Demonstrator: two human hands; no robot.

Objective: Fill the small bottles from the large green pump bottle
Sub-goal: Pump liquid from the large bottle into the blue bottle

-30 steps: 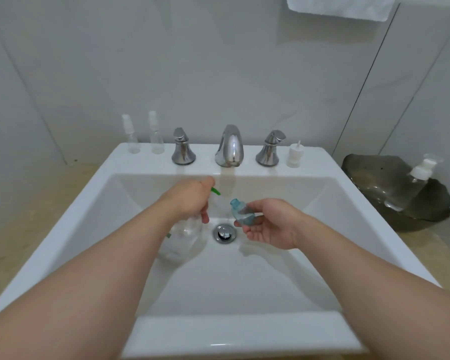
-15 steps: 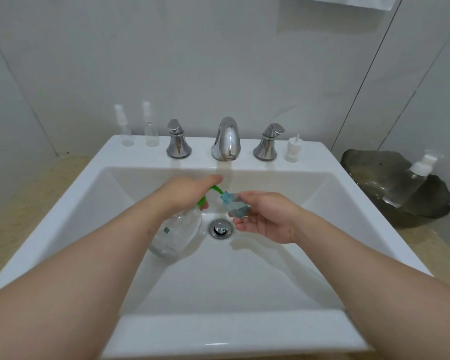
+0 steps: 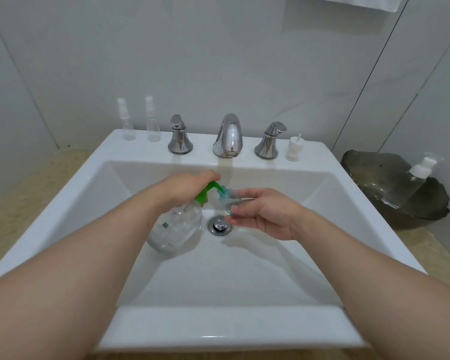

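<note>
The large clear pump bottle (image 3: 176, 227) with a green pump head (image 3: 207, 192) stands tilted in the white sink basin (image 3: 244, 276), left of the drain. My left hand (image 3: 185, 187) rests on top of the pump head. My right hand (image 3: 265, 213) pinches a small blue-tinted bottle (image 3: 229, 200) and tilts its open neck against the green nozzle tip. Two small clear spray bottles (image 3: 126, 120) (image 3: 152, 120) stand on the sink's back ledge at the left. A small white pump cap (image 3: 294, 148) stands on the ledge at the right.
A chrome faucet (image 3: 228, 136) with two handles (image 3: 179, 136) (image 3: 269, 141) stands on the back ledge. The drain (image 3: 219, 225) lies at the basin's middle. A dark leaf-shaped dish (image 3: 390, 188) on the counter at the right holds a clear bottle with a white pump (image 3: 413, 178).
My right hand has brought the small blue bottle up to the green nozzle. The large bottle now stands more upright and its green pump head shows below my left hand.
</note>
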